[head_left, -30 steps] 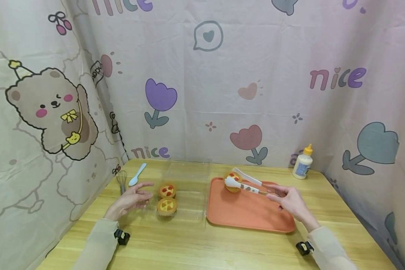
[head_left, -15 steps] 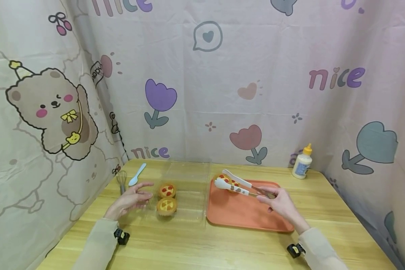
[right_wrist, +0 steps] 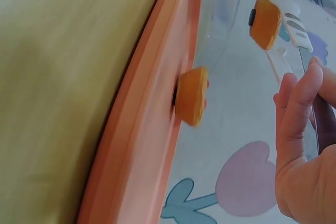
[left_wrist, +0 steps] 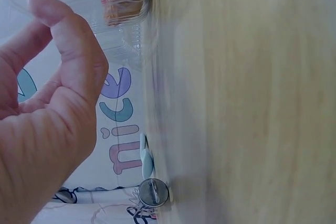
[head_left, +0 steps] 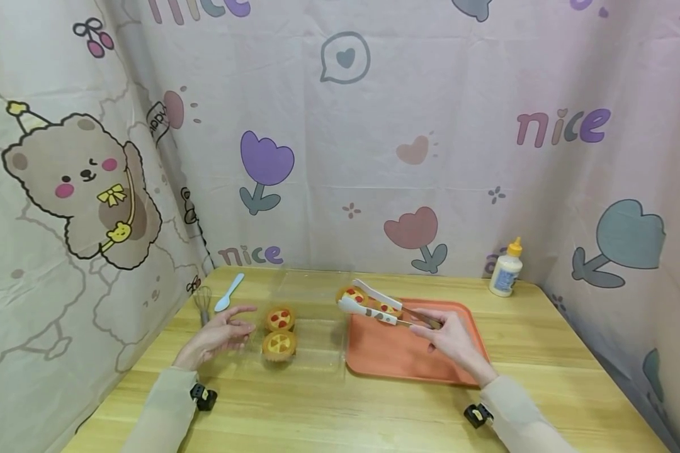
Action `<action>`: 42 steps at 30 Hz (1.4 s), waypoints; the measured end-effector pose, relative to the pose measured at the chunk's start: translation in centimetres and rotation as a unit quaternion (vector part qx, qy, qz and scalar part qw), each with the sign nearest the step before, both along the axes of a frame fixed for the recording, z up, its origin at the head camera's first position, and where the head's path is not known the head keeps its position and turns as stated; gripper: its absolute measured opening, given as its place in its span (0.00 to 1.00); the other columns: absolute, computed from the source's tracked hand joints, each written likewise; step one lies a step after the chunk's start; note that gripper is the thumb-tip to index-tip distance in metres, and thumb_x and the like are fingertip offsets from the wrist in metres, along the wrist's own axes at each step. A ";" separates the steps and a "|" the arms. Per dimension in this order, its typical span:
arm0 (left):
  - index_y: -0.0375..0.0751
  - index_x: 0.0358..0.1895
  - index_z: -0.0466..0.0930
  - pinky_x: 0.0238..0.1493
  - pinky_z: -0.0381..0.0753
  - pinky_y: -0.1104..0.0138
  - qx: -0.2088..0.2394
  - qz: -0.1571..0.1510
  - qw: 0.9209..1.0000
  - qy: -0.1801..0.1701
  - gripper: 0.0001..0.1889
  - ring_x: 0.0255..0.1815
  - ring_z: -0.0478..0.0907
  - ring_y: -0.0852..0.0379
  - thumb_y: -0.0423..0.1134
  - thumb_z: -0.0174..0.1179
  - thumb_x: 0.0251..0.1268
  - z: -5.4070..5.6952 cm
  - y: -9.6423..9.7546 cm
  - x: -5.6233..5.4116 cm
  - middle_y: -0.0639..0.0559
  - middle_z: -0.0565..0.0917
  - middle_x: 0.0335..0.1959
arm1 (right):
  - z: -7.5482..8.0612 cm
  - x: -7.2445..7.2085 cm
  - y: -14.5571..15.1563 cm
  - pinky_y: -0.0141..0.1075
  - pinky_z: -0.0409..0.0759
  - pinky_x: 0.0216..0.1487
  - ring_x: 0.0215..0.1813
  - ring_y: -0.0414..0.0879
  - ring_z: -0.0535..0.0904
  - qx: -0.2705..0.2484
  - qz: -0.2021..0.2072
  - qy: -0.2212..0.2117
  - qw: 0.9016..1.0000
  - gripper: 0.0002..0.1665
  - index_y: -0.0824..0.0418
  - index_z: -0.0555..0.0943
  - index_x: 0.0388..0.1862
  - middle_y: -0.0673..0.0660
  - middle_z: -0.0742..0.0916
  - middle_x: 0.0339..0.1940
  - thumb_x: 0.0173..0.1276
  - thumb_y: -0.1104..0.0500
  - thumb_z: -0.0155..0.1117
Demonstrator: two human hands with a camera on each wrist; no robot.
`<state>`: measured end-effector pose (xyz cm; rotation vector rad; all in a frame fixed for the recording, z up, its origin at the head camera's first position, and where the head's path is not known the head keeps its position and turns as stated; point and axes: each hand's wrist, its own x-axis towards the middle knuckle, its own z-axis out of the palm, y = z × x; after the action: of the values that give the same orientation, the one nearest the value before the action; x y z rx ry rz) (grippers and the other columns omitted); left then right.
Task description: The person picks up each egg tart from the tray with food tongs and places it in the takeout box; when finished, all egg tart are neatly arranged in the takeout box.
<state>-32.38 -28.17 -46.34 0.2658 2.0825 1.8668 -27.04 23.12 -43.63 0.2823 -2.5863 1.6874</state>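
In the head view my right hand [head_left: 444,333] grips a pair of white-tipped tongs [head_left: 382,316]. Their tips hold a small toy tart [head_left: 352,293] with red toppings above the tray's left edge. The right wrist view has this orange tart [right_wrist: 266,23] raised, its dark underside showing. A second tart [right_wrist: 190,97] sits on the orange tray [head_left: 413,358]. My left hand [head_left: 222,333] is at the left side of a clear plastic container [head_left: 320,358], thumb and finger [left_wrist: 26,45] meeting at its rim. Two tarts, one red-topped [head_left: 280,319] and one yellow [head_left: 279,345], stand inside its left half.
The container's raised clear lid [head_left: 314,284] stands at its back. Behind my left hand lie a whisk [head_left: 203,304] and a pale blue spoon [head_left: 230,292]. A white bottle with a yellow cap [head_left: 505,275] stands at the back right, by the printed curtain [head_left: 340,138].
My right hand has moved left with the tongs, carrying the tart from over the tray to its left edge, uncovering the tart on the tray. My left hand has stayed in place.
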 end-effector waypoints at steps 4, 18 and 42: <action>0.37 0.76 0.50 0.32 0.84 0.68 0.001 -0.002 1.000 -0.003 0.37 0.31 0.80 0.60 0.34 0.59 0.69 0.1 0.0 0.0 0.47 0.82 0.39 | -0.2 -0.2 -1.0 0.46 0.83 0.26 0.19 0.47 0.79 0.010 -0.001 -0.010 1.000 0.30 0.52 0.80 0.62 0.59 0.86 0.56 0.61 0.47 0.73; 0.35 0.77 0.46 0.30 0.83 0.70 0.011 -0.016 1.000 -0.005 0.37 0.30 0.79 0.61 0.34 0.58 0.71 0.1 -0.1 0.0 0.48 0.82 0.37 | -1.1 -1.4 -4.7 0.51 0.82 0.23 0.23 0.57 0.82 0.002 0.012 -0.003 1.000 0.26 0.55 0.84 0.57 0.60 0.90 0.42 0.58 0.54 0.75; 0.35 0.76 0.47 0.32 0.84 0.68 0.001 -0.015 1.000 -0.002 0.38 0.31 0.80 0.60 0.34 0.58 0.70 0.1 -0.1 0.1 0.48 0.82 0.38 | 0.3 -2.8 -7.4 0.51 0.83 0.24 0.31 0.61 0.82 0.082 0.062 0.030 0.994 0.24 0.51 0.84 0.56 0.55 0.87 0.39 0.60 0.54 0.74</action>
<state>-32.30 -28.25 -46.20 0.2935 2.0632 1.8502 -29.81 15.74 -43.32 0.5024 -2.7181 1.4761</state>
